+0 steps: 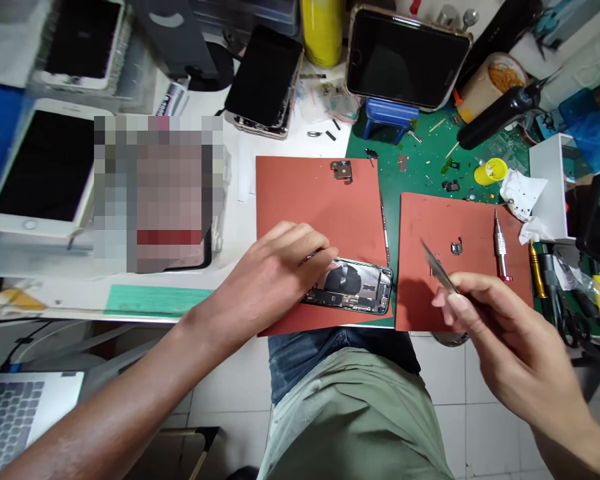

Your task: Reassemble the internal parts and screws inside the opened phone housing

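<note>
An opened smartphone (355, 290) lies with its inner parts exposed near the front edge of the left red-brown mat (300, 187). My left hand (293, 257) is closed over the phone's left end, hiding that end and the fingertips. Held over the right red-brown mat (420, 213), a pair of metal tweezers (437, 265) points up and left from the pinch of my right hand (505, 320). The tweezers are apart from the phone. A small dark part (457, 247) rests on the right mat beyond the tweezers, and a metal phone part (342, 171) sits at the back of the left mat.
A silver screwdriver (501, 247) lies on the right mat. Behind, a phone (407, 57) leans on a blue stand (393, 117), beside a dark stacked phone (265, 77). A white phone (45, 167) lies far left. A yellow cap (491, 172) and scraps litter the green mat.
</note>
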Available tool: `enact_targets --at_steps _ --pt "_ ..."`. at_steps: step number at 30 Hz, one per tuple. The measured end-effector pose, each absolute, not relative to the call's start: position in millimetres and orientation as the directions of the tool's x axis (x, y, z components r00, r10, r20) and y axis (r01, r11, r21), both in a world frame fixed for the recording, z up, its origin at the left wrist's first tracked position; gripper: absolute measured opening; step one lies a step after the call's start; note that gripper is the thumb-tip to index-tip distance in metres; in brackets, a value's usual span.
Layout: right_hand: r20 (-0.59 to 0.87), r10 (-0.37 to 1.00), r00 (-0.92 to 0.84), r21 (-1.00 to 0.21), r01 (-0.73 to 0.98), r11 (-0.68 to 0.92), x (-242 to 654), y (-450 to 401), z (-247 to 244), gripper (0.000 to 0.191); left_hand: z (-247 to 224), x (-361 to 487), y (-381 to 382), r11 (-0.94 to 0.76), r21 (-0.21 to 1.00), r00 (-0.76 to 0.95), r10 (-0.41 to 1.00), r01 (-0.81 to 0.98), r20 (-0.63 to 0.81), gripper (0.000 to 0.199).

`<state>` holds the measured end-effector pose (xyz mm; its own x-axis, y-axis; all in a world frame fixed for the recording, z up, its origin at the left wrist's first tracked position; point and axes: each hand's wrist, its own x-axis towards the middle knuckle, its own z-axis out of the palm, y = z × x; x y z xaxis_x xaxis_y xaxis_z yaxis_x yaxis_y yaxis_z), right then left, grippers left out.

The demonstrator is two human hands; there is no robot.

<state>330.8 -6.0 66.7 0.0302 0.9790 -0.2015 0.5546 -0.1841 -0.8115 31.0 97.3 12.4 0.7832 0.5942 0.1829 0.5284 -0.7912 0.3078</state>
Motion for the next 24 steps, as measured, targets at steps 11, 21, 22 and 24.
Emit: enact_targets --at_steps 11,21,22,24 --pt "-0.169 0.983 -0.074 -0.722 0.688 -0.072 285 51 22 0.024 17 38 103 -0.819 0.195 0.820 0.564 0.539 0.101 0.028" --pt "-0.196 0.980 0.037 -0.756 0.631 -0.175 295 36 36 0.026 16 30 102 -0.832 0.224 0.832 0.541 0.507 0.122 0.027" --pt "-0.203 0.978 0.048 -0.755 0.628 -0.187 296 34 36 0.027 16 31 101 -0.846 0.195 0.843 0.523 0.496 0.127 0.027" --pt "-0.211 0.975 0.068 -0.750 0.628 -0.206 298 30 35 0.029 17 32 101 -0.857 0.173 0.849 0.510 0.486 0.138 0.028"
